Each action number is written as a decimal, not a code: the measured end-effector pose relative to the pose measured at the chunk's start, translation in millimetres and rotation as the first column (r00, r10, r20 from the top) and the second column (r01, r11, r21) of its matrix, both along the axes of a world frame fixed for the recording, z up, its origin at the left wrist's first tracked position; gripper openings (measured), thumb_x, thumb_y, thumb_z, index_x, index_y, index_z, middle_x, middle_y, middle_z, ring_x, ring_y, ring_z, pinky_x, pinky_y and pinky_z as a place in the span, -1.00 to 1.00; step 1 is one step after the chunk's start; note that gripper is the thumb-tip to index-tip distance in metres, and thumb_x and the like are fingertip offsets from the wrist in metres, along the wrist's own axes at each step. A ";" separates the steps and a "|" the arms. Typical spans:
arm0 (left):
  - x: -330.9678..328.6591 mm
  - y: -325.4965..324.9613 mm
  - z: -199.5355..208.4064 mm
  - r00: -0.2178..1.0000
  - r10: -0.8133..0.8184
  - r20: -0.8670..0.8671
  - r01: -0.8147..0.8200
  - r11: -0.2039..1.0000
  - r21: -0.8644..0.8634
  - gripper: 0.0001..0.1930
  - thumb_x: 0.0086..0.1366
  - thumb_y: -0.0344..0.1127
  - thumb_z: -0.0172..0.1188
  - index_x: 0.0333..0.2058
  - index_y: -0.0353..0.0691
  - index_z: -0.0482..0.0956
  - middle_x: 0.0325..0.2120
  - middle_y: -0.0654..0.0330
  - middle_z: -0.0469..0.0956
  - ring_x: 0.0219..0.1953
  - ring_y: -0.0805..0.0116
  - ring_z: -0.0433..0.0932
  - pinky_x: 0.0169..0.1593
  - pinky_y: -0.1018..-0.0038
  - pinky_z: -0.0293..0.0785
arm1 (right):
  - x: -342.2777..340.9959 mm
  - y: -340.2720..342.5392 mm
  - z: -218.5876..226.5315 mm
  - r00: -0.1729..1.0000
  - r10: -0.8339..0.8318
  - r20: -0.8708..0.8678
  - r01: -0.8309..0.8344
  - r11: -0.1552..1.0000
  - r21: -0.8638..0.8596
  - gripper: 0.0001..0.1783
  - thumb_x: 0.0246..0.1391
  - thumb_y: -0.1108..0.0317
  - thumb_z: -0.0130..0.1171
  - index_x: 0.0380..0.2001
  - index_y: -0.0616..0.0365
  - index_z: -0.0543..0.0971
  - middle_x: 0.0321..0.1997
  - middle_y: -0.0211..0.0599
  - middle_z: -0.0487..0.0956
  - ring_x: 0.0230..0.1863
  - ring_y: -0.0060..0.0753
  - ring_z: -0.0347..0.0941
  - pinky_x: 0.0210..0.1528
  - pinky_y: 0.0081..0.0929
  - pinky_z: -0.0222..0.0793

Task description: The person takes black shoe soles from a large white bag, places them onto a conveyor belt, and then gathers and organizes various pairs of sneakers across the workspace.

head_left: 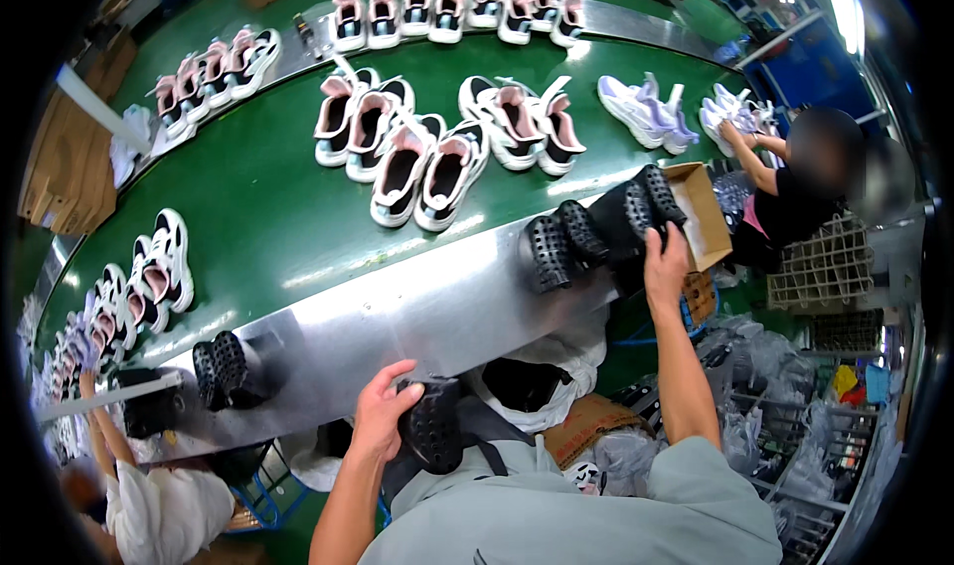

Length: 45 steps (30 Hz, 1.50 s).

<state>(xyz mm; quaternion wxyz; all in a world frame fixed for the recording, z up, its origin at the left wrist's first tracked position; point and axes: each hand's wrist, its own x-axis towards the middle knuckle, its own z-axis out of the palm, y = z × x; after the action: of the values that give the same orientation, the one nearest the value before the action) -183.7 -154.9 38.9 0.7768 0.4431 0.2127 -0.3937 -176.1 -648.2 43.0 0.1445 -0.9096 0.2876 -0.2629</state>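
My left hand, near my lap, is closed on a black perforated shoe form, its thumb over the upper end. My right hand reaches to the right end of the metal ledge. Its fingers close around the lower end of another black perforated form. Just left of it lie more such forms, with a pair beyond them. An open cardboard box sits against the right side of this group.
Several white, black and pink sneakers stand on the green conveyor, with lilac ones farther right. The metal ledge holds black forms at left. Co-workers stand at both sides. A white sack hangs below the ledge.
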 end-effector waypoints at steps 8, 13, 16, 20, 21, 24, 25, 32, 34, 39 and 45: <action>58.4 -54.4 11.0 0.938 -0.347 -0.011 0.340 0.926 -0.166 -0.67 0.39 -0.33 0.20 0.04 -0.39 0.55 -0.22 0.12 0.64 -0.29 0.43 0.66 -0.19 0.50 0.65 | -23.5 214.9 91.4 0.251 0.967 -0.047 -0.747 0.224 0.626 -0.05 -0.23 0.36 0.52 0.32 0.07 0.36 0.48 -0.03 0.17 0.44 0.09 0.15 0.42 -0.11 0.21; 64.0 -63.7 -13.0 0.906 -0.407 -0.115 0.339 0.862 -0.376 -0.71 0.29 -0.53 0.08 -0.02 -0.43 0.53 -0.23 0.03 0.63 -0.27 0.31 0.69 -0.16 0.40 0.71 | -28.4 220.2 63.3 0.161 0.987 0.010 -0.828 0.130 0.545 -0.12 -0.26 0.39 0.52 0.24 0.09 0.44 0.41 -0.04 0.26 0.37 0.19 0.21 0.40 -0.05 0.23; 61.5 -78.1 -25.9 0.865 -0.490 -0.103 0.368 0.762 -0.532 -0.58 0.24 -0.53 0.05 0.11 -0.39 0.42 -0.08 -0.04 0.57 -0.10 0.20 0.67 -0.02 0.27 0.71 | -27.2 210.3 80.1 0.116 0.990 -0.080 -0.833 0.141 0.536 -0.10 -0.27 0.39 0.52 0.25 0.09 0.42 0.38 -0.04 0.28 0.37 0.14 0.23 0.40 -0.05 0.22; 53.3 -85.4 -20.0 0.857 -0.501 -0.117 0.354 0.739 -0.573 -0.36 0.16 -0.58 0.02 0.27 -0.21 0.21 0.08 -0.11 0.46 0.05 0.11 0.60 0.04 0.20 0.67 | -36.7 201.5 80.6 0.140 0.990 -0.002 -0.801 0.114 0.587 -0.09 -0.22 0.37 0.52 0.29 0.04 0.38 0.39 -0.10 0.30 0.33 0.05 0.31 0.37 -0.08 0.25; 53.4 -86.0 -18.3 0.855 -0.503 -0.128 0.315 0.699 -0.642 -0.36 0.16 -0.57 0.00 0.27 -0.21 0.21 0.08 -0.10 0.46 0.04 0.09 0.60 0.05 0.18 0.67 | -40.4 199.4 75.9 0.166 0.985 0.054 -0.815 0.106 0.569 -0.15 -0.20 0.37 0.52 0.23 0.06 0.40 0.39 -0.12 0.32 0.27 0.03 0.38 0.31 -0.08 0.30; 47.7 -99.4 -20.1 0.853 -0.509 -0.118 0.238 0.579 -0.780 -0.37 0.15 -0.48 -0.02 0.26 -0.22 0.23 0.09 -0.08 0.46 0.05 0.06 0.59 0.10 0.17 0.62 | -57.7 191.2 68.0 0.242 0.964 0.110 -0.825 0.145 0.546 -0.22 -0.21 0.38 0.52 0.15 0.10 0.43 0.37 -0.12 0.36 0.24 0.02 0.41 0.22 -0.08 0.35; 44.7 -105.7 -16.9 0.840 -0.527 -0.128 0.244 0.578 -0.779 -0.38 0.14 -0.43 -0.01 0.25 -0.23 0.24 0.10 -0.09 0.45 0.06 0.07 0.58 0.13 0.18 0.59 | -62.6 189.4 65.2 0.274 0.958 0.089 -0.828 0.187 0.529 -0.26 -0.22 0.38 0.53 0.10 0.11 0.43 0.33 -0.09 0.40 0.22 0.07 0.41 0.15 -0.09 0.36; 43.4 -132.4 -24.0 0.816 -0.575 -0.069 0.355 0.591 -0.724 -0.41 0.29 -0.13 -0.01 0.25 -0.26 0.28 0.02 -0.03 0.51 -0.04 0.20 0.61 0.03 0.32 0.59 | -80.3 192.0 67.2 0.402 0.914 0.062 -0.820 0.329 0.469 -0.23 -0.22 0.30 0.56 0.10 0.13 0.43 0.27 -0.04 0.43 0.17 0.12 0.42 0.25 -0.04 0.32; 43.9 -142.2 -32.0 0.824 -0.565 -0.038 0.378 0.599 -0.705 -0.39 0.41 0.06 -0.02 0.27 -0.24 0.28 -0.04 0.02 0.54 -0.13 0.27 0.63 -0.07 0.39 0.63 | -86.1 191.4 60.8 0.411 0.908 0.084 -0.815 0.324 0.481 -0.24 -0.21 0.29 0.56 0.09 0.17 0.45 0.21 -0.01 0.45 0.15 0.09 0.43 0.27 -0.04 0.32; 47.5 -163.3 -34.9 0.679 -0.732 -0.061 0.495 0.518 -0.698 -0.16 0.35 0.46 -0.09 0.26 -0.20 0.25 -0.06 -0.07 0.59 -0.12 0.20 0.65 -0.06 0.37 0.61 | -94.9 187.3 57.3 0.457 0.875 0.161 -0.801 0.326 0.502 -0.27 -0.25 0.37 0.58 0.03 0.22 0.46 0.07 -0.01 0.44 0.09 0.10 0.44 0.11 -0.13 0.44; 57.7 -190.1 -39.7 0.677 -0.728 -0.107 0.565 0.608 -0.557 -0.13 0.32 0.52 -0.14 0.23 -0.18 0.30 -0.05 -0.11 0.61 -0.15 0.13 0.67 -0.09 0.34 0.64 | -84.7 171.2 69.9 0.493 0.865 0.091 -0.786 0.398 0.473 -0.22 -0.17 0.26 0.52 0.15 0.23 0.43 0.25 0.07 0.38 0.16 0.23 0.39 0.23 -0.01 0.33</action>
<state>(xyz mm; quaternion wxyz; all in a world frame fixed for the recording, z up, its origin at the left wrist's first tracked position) -126.0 -345.0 -0.8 0.6155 0.2115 0.0549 -0.7572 -260.8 -477.0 112.9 0.4391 -0.8877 -0.1383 -0.0026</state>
